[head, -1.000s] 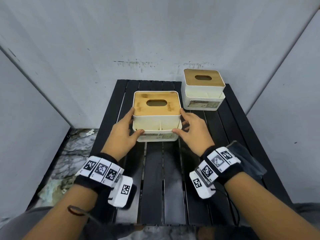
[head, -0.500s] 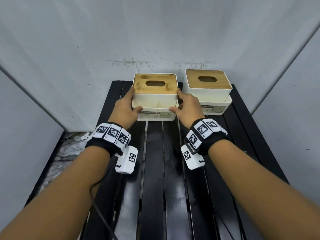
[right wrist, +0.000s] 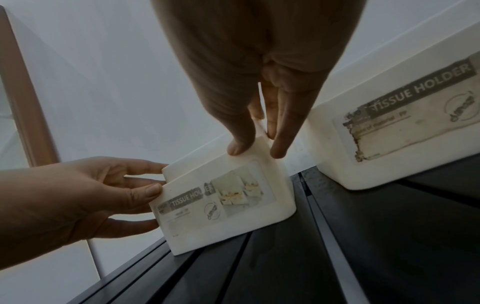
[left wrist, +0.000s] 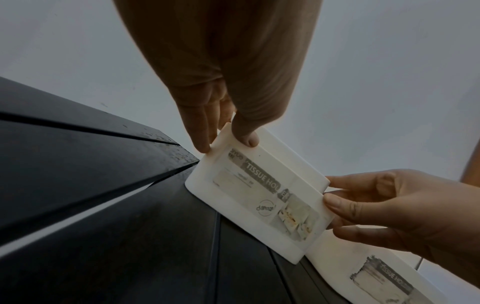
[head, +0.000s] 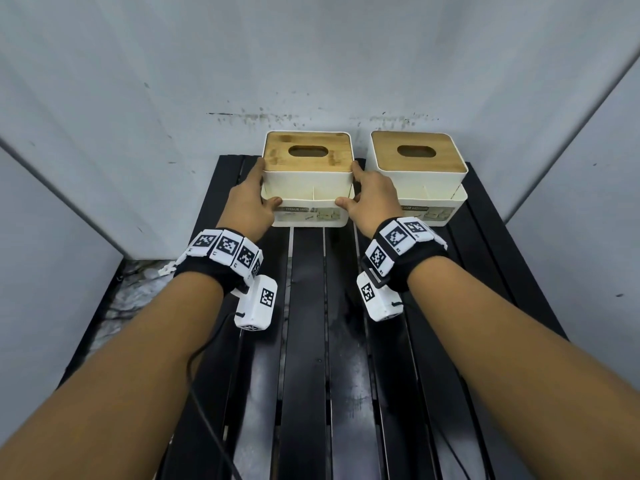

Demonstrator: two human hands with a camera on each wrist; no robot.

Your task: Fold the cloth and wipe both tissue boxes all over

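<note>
Two white tissue boxes with wooden lids stand side by side at the far end of the black slatted table [head: 308,341]. My left hand [head: 256,192] grips the left side of the left tissue box [head: 307,181], thumb on its front. On that box's right side my right hand [head: 360,188] grips the same way. In the left wrist view my left hand [left wrist: 228,133] pinches a front corner of the box [left wrist: 259,191]. The right wrist view shows my right hand [right wrist: 257,144] on the other corner of the box [right wrist: 226,197]. The right tissue box [head: 415,161] stands untouched. No cloth is in view.
Grey walls close in behind and on both sides of the table. The boxes sit close to the back wall, with a narrow gap between them. Marbled floor [head: 131,299] shows past the table's left edge.
Both hands have carried the left box away from me, from mid-table to the far end beside the other box. The dark cloth near my right wrist has left the view.
</note>
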